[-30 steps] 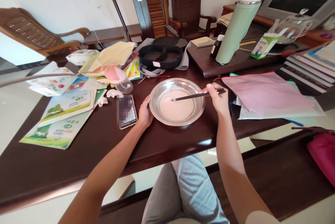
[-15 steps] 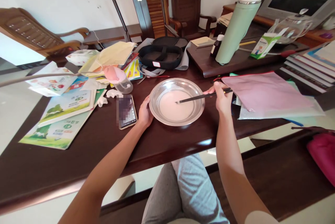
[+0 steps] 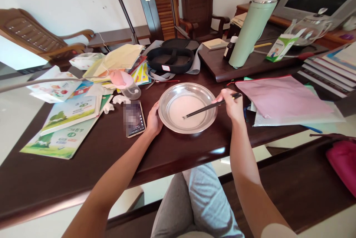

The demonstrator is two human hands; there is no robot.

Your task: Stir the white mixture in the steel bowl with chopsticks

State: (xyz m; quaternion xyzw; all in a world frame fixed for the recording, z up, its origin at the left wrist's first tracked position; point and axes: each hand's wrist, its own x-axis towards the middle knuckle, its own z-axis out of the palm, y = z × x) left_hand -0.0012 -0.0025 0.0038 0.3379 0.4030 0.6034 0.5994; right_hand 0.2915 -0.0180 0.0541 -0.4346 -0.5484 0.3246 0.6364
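A round steel bowl (image 3: 208,121) stands on the dark wooden table, holding a pale, milky liquid (image 3: 189,106). My left hand (image 3: 154,120) grips the bowl by its left rim, with the fingertips partly hidden along its side. In my right hand (image 3: 231,105), closed at the bowl's right edge, is a pair of black chopsticks (image 3: 204,109). They slant down to the left, and their tips dip into the liquid near the middle. A phone (image 3: 135,118) with a lit screen lies just left of my left hand.
Booklets (image 3: 66,119) and crumpled tissue (image 3: 108,107) lie on the left. Behind the bowl sits an open black case (image 3: 171,60). A pink zip pouch (image 3: 286,97) lies to the right, below a tall green thermos (image 3: 251,30) on a raised board.
The chopstick tips have moved left and toward me through the liquid. My right hand has shifted slightly left and down; my left hand and the bowl stay in place.
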